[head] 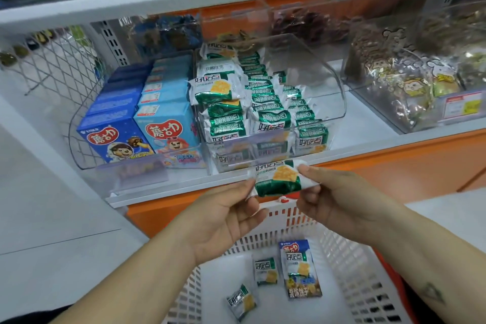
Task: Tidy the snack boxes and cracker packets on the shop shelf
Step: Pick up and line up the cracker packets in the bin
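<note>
Two rows of snack boxes [136,123], one dark blue and one light blue, are standing at the left of the shelf [157,189], beside one clear bin [323,81] packed with cracker packets [260,102]. In front of the shelf edge, the left hand [226,213] and right hand [331,200] are pinching one held packet [278,179] by its two ends. Three loose packets [265,271] and one blue box [305,289] are lying in the white basket [349,258] below.

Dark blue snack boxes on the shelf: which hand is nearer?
Left. The left hand is below-right of the dark blue cardboard snack boxes; the right hand is farther right, past the green-and-white cracker packet both pinch.
</note>
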### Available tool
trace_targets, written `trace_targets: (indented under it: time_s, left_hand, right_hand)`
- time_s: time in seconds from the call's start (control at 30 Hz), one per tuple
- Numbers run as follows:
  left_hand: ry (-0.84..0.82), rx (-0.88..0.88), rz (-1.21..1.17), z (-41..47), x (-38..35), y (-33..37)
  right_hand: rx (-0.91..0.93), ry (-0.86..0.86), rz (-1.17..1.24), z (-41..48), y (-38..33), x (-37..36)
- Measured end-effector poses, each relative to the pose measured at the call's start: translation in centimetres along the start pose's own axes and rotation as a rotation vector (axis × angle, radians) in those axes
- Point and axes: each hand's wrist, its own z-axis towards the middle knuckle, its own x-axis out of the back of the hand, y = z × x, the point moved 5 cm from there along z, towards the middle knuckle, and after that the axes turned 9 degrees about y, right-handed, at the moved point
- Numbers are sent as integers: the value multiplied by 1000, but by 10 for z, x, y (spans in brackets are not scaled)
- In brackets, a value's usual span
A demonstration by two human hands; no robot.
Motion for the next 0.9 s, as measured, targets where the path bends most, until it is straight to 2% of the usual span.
trace_targets:
  time_s: [0.13,0.2,0.23,0.27,0.33,0.37,0.43,0.57,0.73,0.83,0.9]
  left_hand:
    - [-6,63,-47,-1,0,-3]
    - [-20,34,-32,0,0,-2]
    - [-15,-6,2,0,1,1]
    - [5,-79,90,2,4,4]
    - [84,-325,444,2,10,15]
    - [116,-457,597,-1,10,22]
    - [127,-606,693,-7,7,28]
    - [137,-584,635,-8,9,28]
    - [117,-637,545,-10,9,30]
    - [124,-744,521,-14,5,32]
    - [103,-727,482,-13,4,30]
  right_hand:
    - [-92,9,86,-1,2,-1]
    - [-38,4,3,0,0,1]
    - [41,4,-117,1,-4,2]
    - [152,13,-294,2,-9,5]
    - [339,41,-553,-1,-18,6]
    - [378,42,-579,-2,-21,6]
    - [399,5,-541,-5,-24,1]
    - [333,-46,-431,-6,-18,-4]
    - [399,-32,-570,-9,-20,-3]
    - [424,-67,-588,-11,-21,-4]
    - [426,-99,-575,-10,-20,-5]
